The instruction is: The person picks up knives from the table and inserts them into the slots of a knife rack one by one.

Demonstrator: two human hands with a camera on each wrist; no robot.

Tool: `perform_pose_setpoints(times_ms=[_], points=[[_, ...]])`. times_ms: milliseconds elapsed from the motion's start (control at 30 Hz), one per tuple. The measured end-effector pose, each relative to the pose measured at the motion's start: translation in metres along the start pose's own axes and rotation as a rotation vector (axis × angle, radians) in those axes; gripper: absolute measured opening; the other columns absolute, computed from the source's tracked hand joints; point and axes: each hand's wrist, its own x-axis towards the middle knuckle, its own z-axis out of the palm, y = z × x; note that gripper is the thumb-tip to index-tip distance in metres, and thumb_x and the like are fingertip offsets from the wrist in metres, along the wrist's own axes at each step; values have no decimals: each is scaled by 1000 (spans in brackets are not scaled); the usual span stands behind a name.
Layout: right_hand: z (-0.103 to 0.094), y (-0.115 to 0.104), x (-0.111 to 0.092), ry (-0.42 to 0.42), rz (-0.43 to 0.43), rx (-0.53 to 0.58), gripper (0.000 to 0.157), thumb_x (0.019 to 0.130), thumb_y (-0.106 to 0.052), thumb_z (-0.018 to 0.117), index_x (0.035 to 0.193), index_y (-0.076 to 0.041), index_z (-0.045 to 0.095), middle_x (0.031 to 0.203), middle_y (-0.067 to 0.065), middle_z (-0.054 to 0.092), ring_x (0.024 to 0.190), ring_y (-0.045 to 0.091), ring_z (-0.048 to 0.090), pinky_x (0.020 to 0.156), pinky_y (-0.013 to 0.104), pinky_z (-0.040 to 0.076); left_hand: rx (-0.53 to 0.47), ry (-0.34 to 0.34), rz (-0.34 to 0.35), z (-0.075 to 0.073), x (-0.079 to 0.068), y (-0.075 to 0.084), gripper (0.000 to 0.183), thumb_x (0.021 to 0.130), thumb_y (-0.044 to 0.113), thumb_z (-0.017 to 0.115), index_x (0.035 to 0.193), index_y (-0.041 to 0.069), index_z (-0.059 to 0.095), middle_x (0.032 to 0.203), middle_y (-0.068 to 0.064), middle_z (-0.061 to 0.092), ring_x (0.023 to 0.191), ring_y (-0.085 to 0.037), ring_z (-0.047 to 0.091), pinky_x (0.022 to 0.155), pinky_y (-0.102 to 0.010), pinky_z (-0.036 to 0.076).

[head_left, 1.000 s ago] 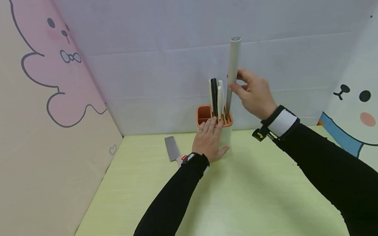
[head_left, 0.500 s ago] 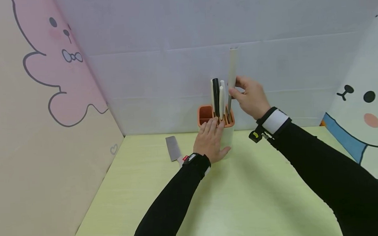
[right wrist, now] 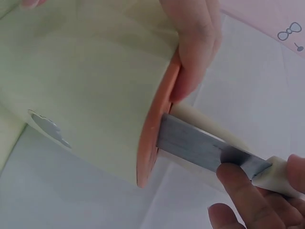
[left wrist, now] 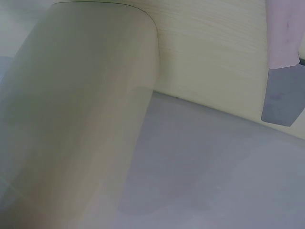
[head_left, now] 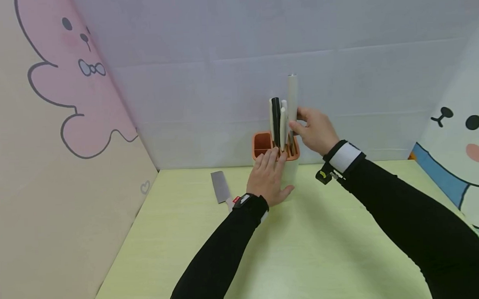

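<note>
A pale knife block (head_left: 289,176) with an orange slotted top stands against the back wall. My left hand (head_left: 266,179) rests on its front, fingers straight with the tips at the orange rim (right wrist: 148,143). My right hand (head_left: 316,130) pinches a white-handled knife (head_left: 292,91) low on the handle, thumb on one side and fingers on the other. In the right wrist view its broad blade (right wrist: 205,143) is partly inside a slot, the rest showing. Beside it, a black-handled knife (head_left: 276,119) and several white-handled ones stand in the block. The left wrist view shows mostly the block's side (left wrist: 86,95).
A cleaver (head_left: 220,187) lies on the pale green table (head_left: 179,241) left of the block, its handle partly hidden by my left wrist. The block's left side has an open orange compartment (head_left: 262,142). Walls with cartoon animals enclose the table.
My right hand has moved down and slightly left, and the knife has sunk deeper into its slot, now more upright. The left hand keeps its place on the block.
</note>
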Motion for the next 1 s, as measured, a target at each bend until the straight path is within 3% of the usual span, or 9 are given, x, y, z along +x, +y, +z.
perform_pose_setpoints(times_ms=[267,533,1000], points=[[5,6,-7,-21,13,-44,43,99,-22,49,139,-9,42,132,18,53,97,29,62,86,51,49,-5,12,7,1,2,1,98,82,70,47,150,10,10,153,-14,20,139,-28,14,115,-41,5],[12,10,-12,0,-6,-71,40,98,-21,51,135,-6,47,129,19,55,115,30,51,89,52,47,24,2,0,1,2,1,97,82,72,43,150,11,11,153,-13,21,138,-28,15,115,-41,7],[24,26,-24,12,8,-56,42,96,-21,55,135,-7,48,127,18,56,113,31,52,87,52,49,9,15,-3,3,2,1,97,81,72,45,150,11,12,153,-13,21,138,-27,15,115,-40,6]])
